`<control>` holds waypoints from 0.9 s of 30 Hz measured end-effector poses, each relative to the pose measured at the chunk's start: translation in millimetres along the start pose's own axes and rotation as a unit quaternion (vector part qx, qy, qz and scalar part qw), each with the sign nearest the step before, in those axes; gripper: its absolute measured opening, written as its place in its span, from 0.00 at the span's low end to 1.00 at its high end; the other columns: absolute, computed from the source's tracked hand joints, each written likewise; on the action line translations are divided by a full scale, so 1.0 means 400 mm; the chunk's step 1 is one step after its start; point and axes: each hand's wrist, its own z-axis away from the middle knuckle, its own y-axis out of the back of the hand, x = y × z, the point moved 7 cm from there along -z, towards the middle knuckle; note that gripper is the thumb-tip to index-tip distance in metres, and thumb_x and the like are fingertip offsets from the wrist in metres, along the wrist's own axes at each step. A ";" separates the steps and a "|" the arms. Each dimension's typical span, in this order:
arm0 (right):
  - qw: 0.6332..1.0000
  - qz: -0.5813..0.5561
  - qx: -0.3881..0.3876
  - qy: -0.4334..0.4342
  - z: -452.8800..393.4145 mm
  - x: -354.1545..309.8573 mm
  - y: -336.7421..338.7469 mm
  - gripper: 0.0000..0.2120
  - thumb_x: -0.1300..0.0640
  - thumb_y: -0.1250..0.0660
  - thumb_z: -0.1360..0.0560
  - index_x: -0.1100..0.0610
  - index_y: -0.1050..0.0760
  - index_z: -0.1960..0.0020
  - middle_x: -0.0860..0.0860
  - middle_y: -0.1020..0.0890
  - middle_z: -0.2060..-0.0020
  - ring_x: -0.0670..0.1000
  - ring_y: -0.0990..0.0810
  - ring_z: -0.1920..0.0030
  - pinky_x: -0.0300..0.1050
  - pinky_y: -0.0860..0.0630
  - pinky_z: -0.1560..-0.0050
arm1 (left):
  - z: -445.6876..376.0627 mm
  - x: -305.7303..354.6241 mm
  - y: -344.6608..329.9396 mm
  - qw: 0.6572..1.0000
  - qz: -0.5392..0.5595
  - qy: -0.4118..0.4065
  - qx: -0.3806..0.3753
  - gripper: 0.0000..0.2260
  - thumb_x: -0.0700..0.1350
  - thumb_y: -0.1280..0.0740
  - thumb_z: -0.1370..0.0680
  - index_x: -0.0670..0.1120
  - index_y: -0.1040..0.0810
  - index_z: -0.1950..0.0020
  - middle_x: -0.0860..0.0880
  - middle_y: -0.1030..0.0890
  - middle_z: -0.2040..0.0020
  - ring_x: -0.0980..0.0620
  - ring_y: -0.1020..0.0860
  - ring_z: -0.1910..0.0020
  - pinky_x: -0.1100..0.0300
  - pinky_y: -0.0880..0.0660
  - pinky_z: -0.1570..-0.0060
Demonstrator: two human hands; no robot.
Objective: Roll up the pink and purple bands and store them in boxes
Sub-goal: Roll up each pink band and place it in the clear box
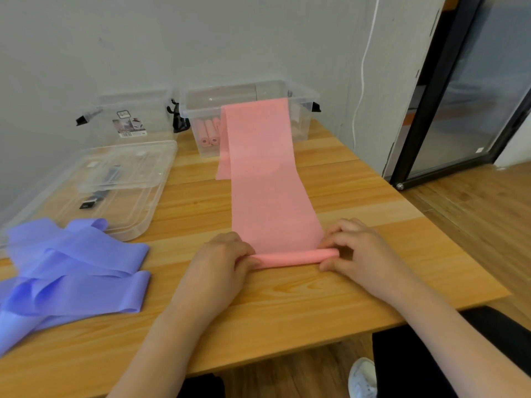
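Pink band (267, 182), plain salmon-pink. Purple bands (74, 268), plain lilac-violet. Worktop (287, 305) pale orange wood grain. Boxes: clear plastic, right box (301, 110) with black latches, pink rolls (209, 133) inside; left box (135, 116) bearing a printed label. Wall (201, 38) grey-white.

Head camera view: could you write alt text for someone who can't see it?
Two hands, left and right, roll the near end of a long pink band on a wooden table; its far end drapes over a clear box holding pink rolls. Loose purple bands lie left.
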 end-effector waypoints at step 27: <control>1.000 0.027 0.007 0.013 0.003 -0.007 -0.001 0.09 0.51 0.28 0.33 0.47 0.28 0.61 0.40 0.27 0.61 0.37 0.31 0.53 0.41 0.39 0.50 | 0.002 0.011 0.013 1.000 0.016 0.018 0.011 0.06 0.49 0.32 0.26 0.47 0.20 0.56 0.56 0.23 0.63 0.59 0.28 0.63 0.69 0.33 0.58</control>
